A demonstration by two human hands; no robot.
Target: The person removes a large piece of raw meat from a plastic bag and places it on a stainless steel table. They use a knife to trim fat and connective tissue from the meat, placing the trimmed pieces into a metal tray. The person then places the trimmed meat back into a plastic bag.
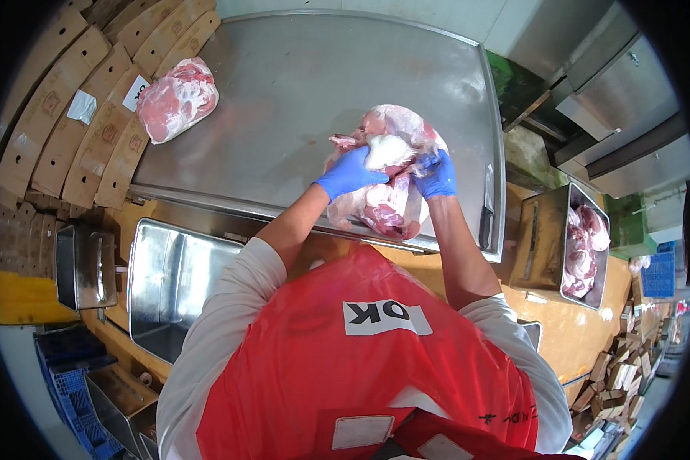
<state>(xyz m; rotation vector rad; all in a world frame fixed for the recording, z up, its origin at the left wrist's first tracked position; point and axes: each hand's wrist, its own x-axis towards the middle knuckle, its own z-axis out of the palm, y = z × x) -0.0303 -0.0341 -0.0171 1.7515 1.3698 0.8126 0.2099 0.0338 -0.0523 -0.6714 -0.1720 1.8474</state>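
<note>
A large raw pink meat cut with white fat lies near the front edge of a steel table. My left hand, in a blue glove, presses on the meat's left side and grips a fold of fat. On the meat's upper right, my right hand, also blue-gloved, has its fingers closed on the meat. A second wrapped meat piece rests at the table's far left edge. I wear a red apron over white sleeves.
Stacked brown cardboard boxes line the left. An empty steel tub sits lower left. A steel bin holding meat pieces stands at right. A dark-handled knife lies on the table's right edge. Blue crates sit lower left.
</note>
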